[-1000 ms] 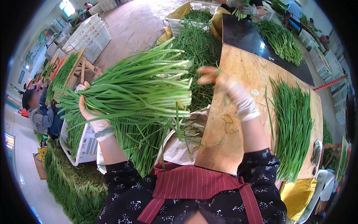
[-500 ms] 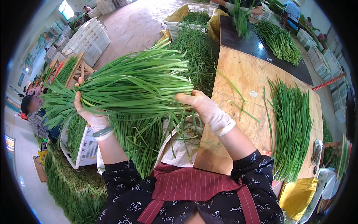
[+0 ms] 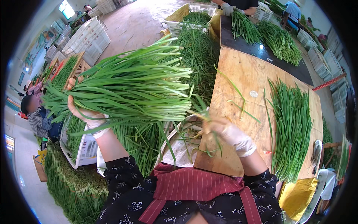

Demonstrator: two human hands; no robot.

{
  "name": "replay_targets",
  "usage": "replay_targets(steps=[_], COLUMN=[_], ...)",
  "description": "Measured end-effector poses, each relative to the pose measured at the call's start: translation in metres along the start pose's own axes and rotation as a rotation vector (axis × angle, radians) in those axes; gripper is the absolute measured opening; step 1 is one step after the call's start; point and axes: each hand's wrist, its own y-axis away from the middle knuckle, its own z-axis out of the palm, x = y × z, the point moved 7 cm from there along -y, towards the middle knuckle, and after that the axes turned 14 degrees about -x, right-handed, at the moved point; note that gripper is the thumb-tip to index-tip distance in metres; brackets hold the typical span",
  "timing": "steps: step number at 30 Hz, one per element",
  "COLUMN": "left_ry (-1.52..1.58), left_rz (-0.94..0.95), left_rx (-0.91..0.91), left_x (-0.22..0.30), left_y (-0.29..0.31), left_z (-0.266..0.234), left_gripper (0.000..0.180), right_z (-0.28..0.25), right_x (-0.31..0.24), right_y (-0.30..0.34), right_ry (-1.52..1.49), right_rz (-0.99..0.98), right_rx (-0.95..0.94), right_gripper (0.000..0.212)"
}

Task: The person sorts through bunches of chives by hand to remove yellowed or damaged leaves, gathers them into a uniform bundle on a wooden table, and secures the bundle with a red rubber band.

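Note:
A thick bunch of garlic chives (image 3: 138, 82) lies across my left hand (image 3: 87, 115), whose gloved fingers wrap round its leafy end. The pale cut stems point right. Just right of those stems is my right hand (image 3: 229, 134), gloved and smeared by motion, closed on a few loose chive strands (image 3: 213, 143) that dangle from the fingers. It is apart from the bunch. Below the hands, more chives (image 3: 140, 140) lie in a heap beside a white sack (image 3: 181, 149). On the wooden board (image 3: 235, 108) to the right rests a neat row of chives (image 3: 291, 130).
A tangled pile of green trimmings (image 3: 195, 56) stands beyond the board's left edge. A white crate (image 3: 80, 147) sits at lower left, near stacked chives (image 3: 71, 183). Across the dark tabletop (image 3: 227, 31), a co-worker's gloved hands (image 3: 227, 9) handle chives. Stacked white crates (image 3: 87, 41) stand far left.
My right hand has left the stem ends and moved right and down, with loose strands in its fingers. The bunch has spread slightly in my left hand. The co-worker's chives now lie on the dark tabletop.

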Motion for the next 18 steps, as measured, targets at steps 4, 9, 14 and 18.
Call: replay_targets(steps=[4,9,14,18], left_ry=[0.093,0.088,-0.051,-0.006], left_rz=[-0.013,-0.007,0.042,0.064], left_rx=[-0.159,-0.092,-0.053,-0.102], left_x=[-0.005,-0.003,0.006,0.014], left_y=[-0.005,0.004,0.005,0.012], left_z=[-0.007,-0.004,0.01,-0.016], left_gripper=[0.034,0.034,0.032,0.038], right_z=[-0.101,-0.014,0.017,-0.031], right_x=[0.032,-0.018,-0.044,-0.056], right_y=[0.018,-0.052,-0.049,0.01], right_ry=[-0.582,-0.339,-0.145,0.391], right_rz=[-0.398,-0.229,-0.21,-0.267], right_rx=[0.363,0.051,-0.028,0.177], right_gripper=[0.028,0.043,0.025,0.023])
